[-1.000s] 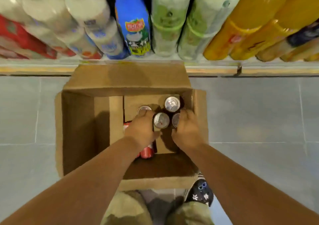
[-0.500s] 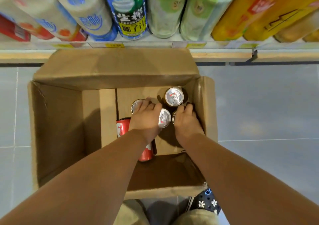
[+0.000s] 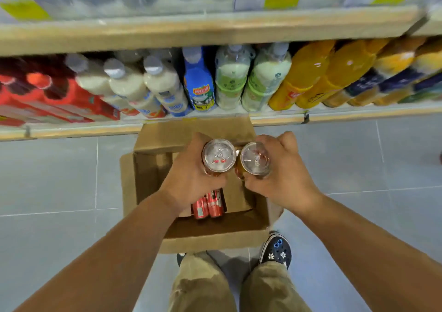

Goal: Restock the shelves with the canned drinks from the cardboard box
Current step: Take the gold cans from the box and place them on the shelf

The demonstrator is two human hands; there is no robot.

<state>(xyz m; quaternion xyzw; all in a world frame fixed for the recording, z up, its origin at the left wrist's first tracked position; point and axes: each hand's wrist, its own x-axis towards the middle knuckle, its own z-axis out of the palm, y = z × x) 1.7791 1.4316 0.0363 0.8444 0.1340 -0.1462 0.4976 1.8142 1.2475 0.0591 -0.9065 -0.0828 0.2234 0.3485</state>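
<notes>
An open cardboard box (image 3: 143, 180) stands on the floor just in front of the bottom shelf. My left hand (image 3: 189, 177) is closed around a can (image 3: 218, 155) whose silver top faces me. My right hand (image 3: 284, 175) grips a second can (image 3: 254, 158), held side by side with the first. Both cans hang above the box, clear of it. Two red cans (image 3: 207, 204) lie on their sides on the box's bottom, partly hidden under my left wrist.
The bottom shelf (image 3: 358, 113) holds white, blue, green and orange bottles (image 3: 308, 77) and red packs (image 3: 71, 101). A higher shelf (image 3: 215, 28) runs across the top, blurred. Grey tiled floor lies on both sides. My feet and knees are right behind the box.
Both hands have risen out of the box, each with a can. The view has pulled back and tilted up, so the upper shelf now shows.
</notes>
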